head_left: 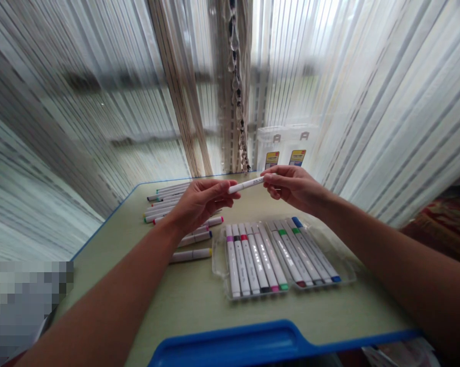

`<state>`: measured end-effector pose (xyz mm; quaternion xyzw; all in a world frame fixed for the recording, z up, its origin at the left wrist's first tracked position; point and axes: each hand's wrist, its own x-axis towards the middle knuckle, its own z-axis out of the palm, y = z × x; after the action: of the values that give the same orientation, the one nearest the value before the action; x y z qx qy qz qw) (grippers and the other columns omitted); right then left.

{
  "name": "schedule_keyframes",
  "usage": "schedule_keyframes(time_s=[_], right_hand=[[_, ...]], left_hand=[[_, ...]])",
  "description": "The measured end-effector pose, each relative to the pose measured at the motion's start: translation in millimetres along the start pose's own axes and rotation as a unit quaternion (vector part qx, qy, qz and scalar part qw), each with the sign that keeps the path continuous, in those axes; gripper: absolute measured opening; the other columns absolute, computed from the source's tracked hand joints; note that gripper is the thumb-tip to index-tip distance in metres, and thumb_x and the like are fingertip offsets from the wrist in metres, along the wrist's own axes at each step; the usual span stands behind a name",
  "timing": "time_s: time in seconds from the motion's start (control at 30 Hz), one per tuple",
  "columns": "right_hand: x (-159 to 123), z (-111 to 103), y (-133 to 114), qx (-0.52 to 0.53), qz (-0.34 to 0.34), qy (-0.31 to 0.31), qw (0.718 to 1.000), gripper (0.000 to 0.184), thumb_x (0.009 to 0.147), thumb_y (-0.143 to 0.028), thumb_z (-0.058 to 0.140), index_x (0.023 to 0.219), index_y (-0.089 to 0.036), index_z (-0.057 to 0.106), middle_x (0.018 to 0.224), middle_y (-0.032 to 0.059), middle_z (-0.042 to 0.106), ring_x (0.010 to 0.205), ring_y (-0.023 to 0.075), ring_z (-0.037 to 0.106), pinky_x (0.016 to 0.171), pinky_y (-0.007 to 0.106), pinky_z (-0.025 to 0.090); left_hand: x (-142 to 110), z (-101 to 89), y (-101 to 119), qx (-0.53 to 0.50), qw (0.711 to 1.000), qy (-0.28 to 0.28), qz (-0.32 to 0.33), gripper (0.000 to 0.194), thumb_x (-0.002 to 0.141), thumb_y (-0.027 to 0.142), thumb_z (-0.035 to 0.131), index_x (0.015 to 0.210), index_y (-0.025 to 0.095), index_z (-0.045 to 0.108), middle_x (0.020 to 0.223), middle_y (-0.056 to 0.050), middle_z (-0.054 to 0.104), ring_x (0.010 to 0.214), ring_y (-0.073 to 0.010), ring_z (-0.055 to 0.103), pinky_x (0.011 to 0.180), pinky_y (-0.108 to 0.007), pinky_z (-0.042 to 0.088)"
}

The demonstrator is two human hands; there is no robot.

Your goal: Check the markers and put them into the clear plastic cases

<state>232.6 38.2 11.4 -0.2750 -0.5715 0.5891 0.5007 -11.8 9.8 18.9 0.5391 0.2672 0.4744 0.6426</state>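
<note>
A white marker (249, 184) is held in the air between my two hands, slightly tilted with its right end higher. My left hand (205, 200) pinches its left end, and my right hand (293, 187) grips the right end. Both tips of the marker are hidden by fingers. Below, a clear plastic case (220, 265) lies on the table, holding a row of white markers (260, 255) with coloured ends and bands. Under and beside my left hand, several loose markers (194, 254) lie on the table in a spread pile.
The pale green table (184, 306) has a blue edge and a blue moulded tray (230, 346) at the front. Two clear packages with yellow labels (298, 157) stand at the back. String curtains (130, 102) with a beaded strand (235, 76) hang behind the table.
</note>
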Motion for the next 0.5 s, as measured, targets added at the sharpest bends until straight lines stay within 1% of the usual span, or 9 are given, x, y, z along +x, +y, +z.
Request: schedule_keyframes(time_s=[0.2,0.37,0.5], right_hand=[[-0.3,0.8,-1.5,0.007,0.007,0.003,1.0,0.025,0.07,-0.03,0.089,0.083,-0.015,0.074,0.067,0.0017,0.066,0.051,0.0078,0.052,0.045,0.022,0.037],[-1.1,2.1,-2.5,0.014,0.009,0.01,1.0,0.026,0.069,-0.032,0.09,0.083,-0.015,0.075,0.067,0.002,0.067,0.051,0.0073,0.052,0.045,0.021,0.037],[-1.1,1.4,-2.2,0.008,0.01,0.011,1.0,0.024,0.07,-0.03,0.089,0.083,-0.016,0.074,0.067,0.0015,0.067,0.051,0.0074,0.052,0.045,0.021,0.037]], left_hand=[[-0.4,1.1,0.0,-0.012,1.0,-0.008,0.002,0.03,0.068,0.035,0.09,0.087,0.015,0.081,0.078,-0.008,0.078,0.067,-0.0121,0.07,0.068,-0.023,0.054],[-1.9,5.2,1.1,-0.015,1.0,0.007,0.017,0.031,0.06,0.026,0.094,0.088,0.017,0.082,0.078,-0.007,0.079,0.066,-0.0107,0.069,0.067,-0.022,0.053],[-1.8,6.1,1.2,0.001,1.0,0.02,0.02,0.03,0.06,0.022,0.093,0.087,0.017,0.082,0.077,-0.007,0.078,0.065,-0.0108,0.068,0.066,-0.023,0.053]])
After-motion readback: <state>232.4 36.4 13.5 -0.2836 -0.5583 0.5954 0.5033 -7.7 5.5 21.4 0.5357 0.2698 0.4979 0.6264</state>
